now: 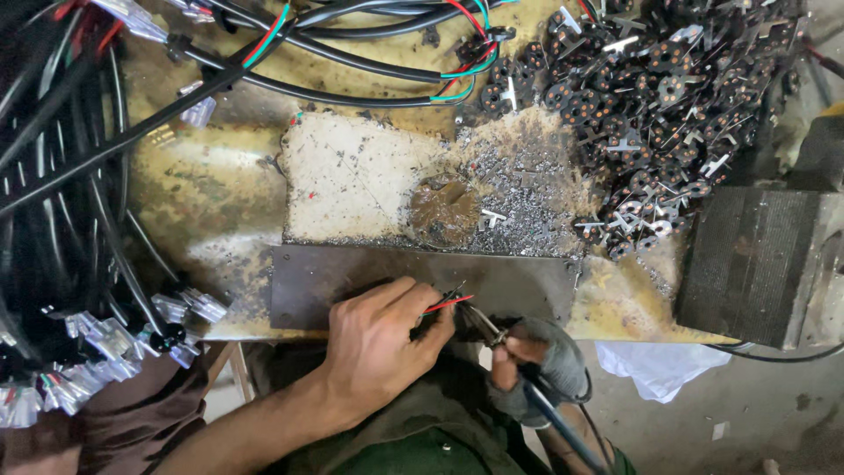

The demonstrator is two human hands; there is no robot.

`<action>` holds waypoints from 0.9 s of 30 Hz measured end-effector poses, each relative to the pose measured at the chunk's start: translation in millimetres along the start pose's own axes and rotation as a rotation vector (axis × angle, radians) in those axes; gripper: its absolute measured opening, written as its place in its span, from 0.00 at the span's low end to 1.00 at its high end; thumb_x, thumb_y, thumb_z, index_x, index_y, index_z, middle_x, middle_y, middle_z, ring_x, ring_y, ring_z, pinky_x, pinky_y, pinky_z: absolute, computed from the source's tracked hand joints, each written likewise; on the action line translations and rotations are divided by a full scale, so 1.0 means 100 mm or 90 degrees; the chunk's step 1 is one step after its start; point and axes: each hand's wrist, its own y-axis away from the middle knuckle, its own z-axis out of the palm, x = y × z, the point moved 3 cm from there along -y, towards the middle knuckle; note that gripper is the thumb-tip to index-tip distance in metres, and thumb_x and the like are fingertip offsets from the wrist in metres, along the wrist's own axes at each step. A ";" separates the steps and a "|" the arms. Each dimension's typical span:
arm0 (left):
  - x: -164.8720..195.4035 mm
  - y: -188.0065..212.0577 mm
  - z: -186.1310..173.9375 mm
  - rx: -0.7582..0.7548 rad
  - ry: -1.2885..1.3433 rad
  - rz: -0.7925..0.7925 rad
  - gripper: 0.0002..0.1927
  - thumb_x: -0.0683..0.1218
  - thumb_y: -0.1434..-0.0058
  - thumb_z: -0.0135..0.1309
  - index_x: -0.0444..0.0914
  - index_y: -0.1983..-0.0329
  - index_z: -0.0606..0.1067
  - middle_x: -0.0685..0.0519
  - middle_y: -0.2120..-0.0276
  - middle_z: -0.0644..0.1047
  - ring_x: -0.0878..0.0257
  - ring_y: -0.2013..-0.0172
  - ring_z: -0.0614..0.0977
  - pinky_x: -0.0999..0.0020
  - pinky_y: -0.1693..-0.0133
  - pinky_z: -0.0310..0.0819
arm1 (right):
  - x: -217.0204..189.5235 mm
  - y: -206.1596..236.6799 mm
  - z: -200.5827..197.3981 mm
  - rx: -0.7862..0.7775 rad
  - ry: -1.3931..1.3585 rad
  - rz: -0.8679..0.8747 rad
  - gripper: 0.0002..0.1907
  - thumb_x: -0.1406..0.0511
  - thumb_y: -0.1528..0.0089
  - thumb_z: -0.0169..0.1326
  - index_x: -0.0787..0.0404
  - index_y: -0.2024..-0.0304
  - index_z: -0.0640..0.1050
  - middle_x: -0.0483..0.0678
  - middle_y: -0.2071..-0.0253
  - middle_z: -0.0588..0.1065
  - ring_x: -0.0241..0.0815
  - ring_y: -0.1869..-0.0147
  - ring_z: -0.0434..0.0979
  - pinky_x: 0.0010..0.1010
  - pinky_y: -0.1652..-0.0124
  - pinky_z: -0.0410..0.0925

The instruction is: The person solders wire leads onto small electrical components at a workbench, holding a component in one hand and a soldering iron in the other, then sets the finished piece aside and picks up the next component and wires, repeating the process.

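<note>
My left hand (380, 339) pinches a short bundle of thin wires (447, 303), red and green ends showing, at the near edge of a dark metal plate (352, 277). My right hand (532, 356), in a grey fingerless glove, grips a slim metal tool (482, 322) with a blue-grey handle whose tip meets the wire ends. Both hands hover just over the bench edge, almost touching each other.
A heap of small black and copper round parts (659, 88) fills the far right. Black cables (334, 53) with coloured cores cross the top and hang in a thick bundle at left. Metal shavings (519, 189) cover a pale slab (352, 176). A dark ribbed block (756, 264) stands at right.
</note>
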 end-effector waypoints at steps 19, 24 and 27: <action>0.02 -0.01 0.00 -0.044 -0.016 -0.007 0.08 0.46 0.44 0.63 0.38 0.70 0.75 0.50 0.74 0.76 0.50 0.73 0.80 0.56 0.72 0.73 | 0.20 0.12 0.00 -0.278 0.087 0.124 0.09 0.69 0.40 0.59 0.61 0.72 0.72 0.50 0.77 0.71 0.43 0.75 0.72 0.32 0.70 0.66; 0.00 -0.02 0.00 -0.046 -0.021 -0.009 0.09 0.46 0.45 0.63 0.38 0.70 0.74 0.50 0.74 0.76 0.49 0.73 0.80 0.56 0.73 0.73 | 0.34 0.17 -0.06 -0.098 -0.353 0.545 0.07 0.68 0.40 0.56 0.65 0.72 0.78 0.54 0.74 0.73 0.43 0.70 0.69 0.32 0.69 0.64; -0.01 -0.01 0.02 -0.063 -0.019 -0.022 0.09 0.46 0.44 0.63 0.39 0.71 0.74 0.50 0.75 0.76 0.50 0.74 0.81 0.55 0.73 0.73 | 0.07 0.07 0.03 -0.367 0.047 0.099 0.07 0.64 0.36 0.55 0.56 0.70 0.79 0.51 0.72 0.77 0.43 0.66 0.76 0.28 0.62 0.66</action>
